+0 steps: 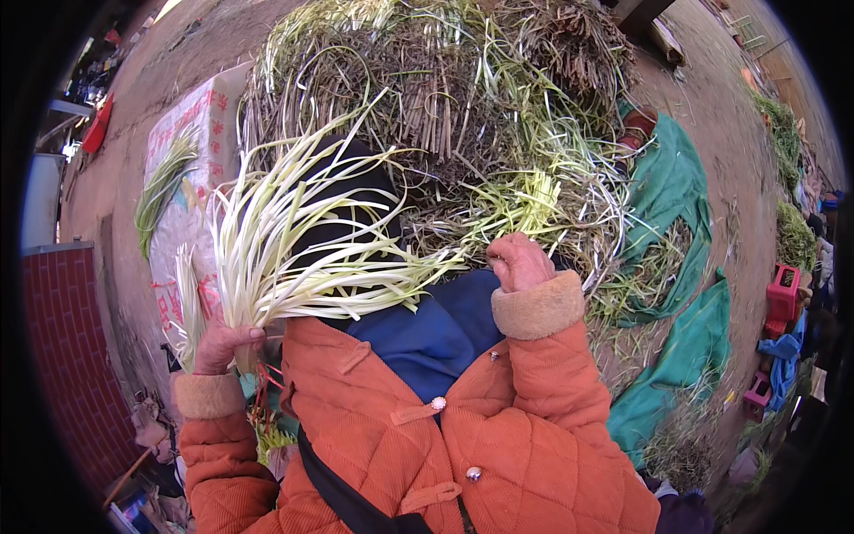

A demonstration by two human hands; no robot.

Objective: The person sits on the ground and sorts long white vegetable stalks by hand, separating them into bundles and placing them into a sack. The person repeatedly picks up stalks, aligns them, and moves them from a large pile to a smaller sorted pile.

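Note:
My left hand grips a bunch of pale blanched chives by the stem ends. The long white-yellow leaves fan up and to the right across my lap. My right hand is curled near the leaf tips, its fingertips turned away, so whether it pinches a leaf is hidden. Just beyond it, loose yellow-green leaves lie on a heap of dry stalks. A smaller white-stemmed bunch stands beside my left hand, in front of a printed woven sack.
A tall pile of rooted, withered bundles rises ahead. On the sack lies a greener bunch. Green netting cloth spreads on the right. Pink plastic stools stand at the far right, and a brick-patterned red panel is at left.

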